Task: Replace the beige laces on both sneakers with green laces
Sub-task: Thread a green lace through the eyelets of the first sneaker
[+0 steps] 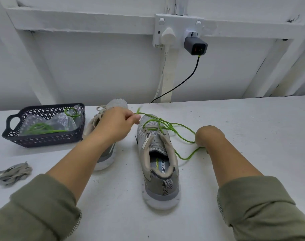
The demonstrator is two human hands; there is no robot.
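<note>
- Left hand (pixel 118 122): reaching out over the table, thumb and fingertips pinched on one end of the green lace (pixel 165 121), just above the toe of the near sneaker (pixel 158 171). The tip of the lace is blurred.
- Right hand (pixel 207 136): knuckles up, resting on the table right of that sneaker. Fingers are curled under and closed round the other run of the green lace, which feeds into the fist.
- Hands are well apart, with the near sneaker between them.
- Table (pixel 235 119): white, everything sits on it.
- Basket (pixel 12 136): dark lattice, far left. Holds a clear plastic bag (pixel 61 119) and a spare green lace (pixel 42 128).
- Near sneaker: grey, upright, heel toward the camera. The green lace is threaded at the toe-end eyelets only, with loose slack looping off to the right.
- Far sneaker (pixel 117 104): left of the near one, partly hidden behind the left forearm. Its beige lace (pixel 100 110) is in place.
- Beige lace bundle (pixel 12 173): loose on the table at the left edge, in front of the basket.
- Charger (pixel 195 46): grey, plugged into the wall socket plate (pixel 178 30). Its black cable (pixel 183 82) drops behind the table.
</note>
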